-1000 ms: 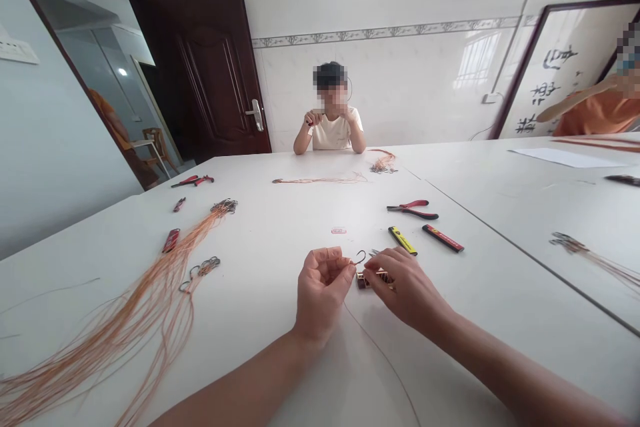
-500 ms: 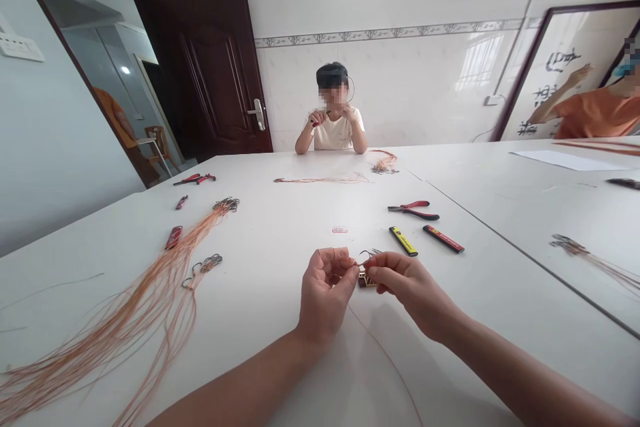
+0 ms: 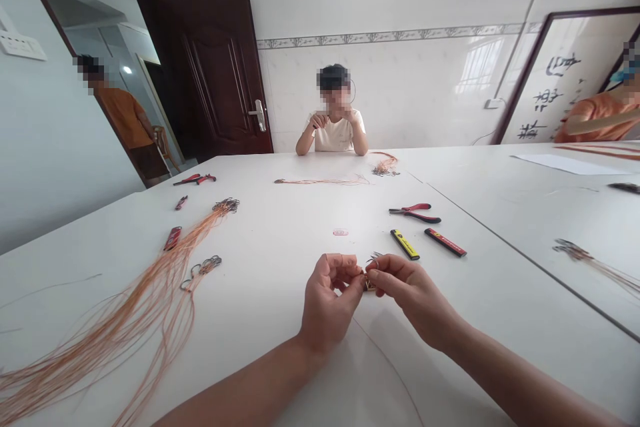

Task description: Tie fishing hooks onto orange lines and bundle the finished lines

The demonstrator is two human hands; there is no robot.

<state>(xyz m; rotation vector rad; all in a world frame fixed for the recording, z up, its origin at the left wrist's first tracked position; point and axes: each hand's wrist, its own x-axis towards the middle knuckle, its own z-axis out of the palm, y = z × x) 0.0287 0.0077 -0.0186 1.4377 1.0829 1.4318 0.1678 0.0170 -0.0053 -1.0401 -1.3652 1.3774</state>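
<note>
My left hand (image 3: 330, 303) is closed in a pinch, with a thin orange fishing line (image 3: 385, 352) trailing from beneath it toward the table's front edge. Fingertip to fingertip with it, my right hand (image 3: 417, 297) pinches a fish hook, now mostly covered by the fingers. Behind the fingertips a small dark and gold patterned block (image 3: 371, 283) is partly hidden. Thin dark points (image 3: 374, 257) stick up beside it. A yellow lighter (image 3: 405, 244) and a red lighter (image 3: 445, 242) lie just beyond my right hand.
On the left a long bundle of orange lines (image 3: 143, 297) with hooks spreads across the white table (image 3: 280, 233). Red-handled pliers (image 3: 415, 213) lie ahead. More hooked lines (image 3: 575, 250) are at right. A person (image 3: 333, 130) sits opposite; another (image 3: 127, 117) stands by the doorway.
My right hand has come in against the left and closed on the hook, which showed plainly before. Both hands shifted slightly right. The person by the doorway has come further into view.
</note>
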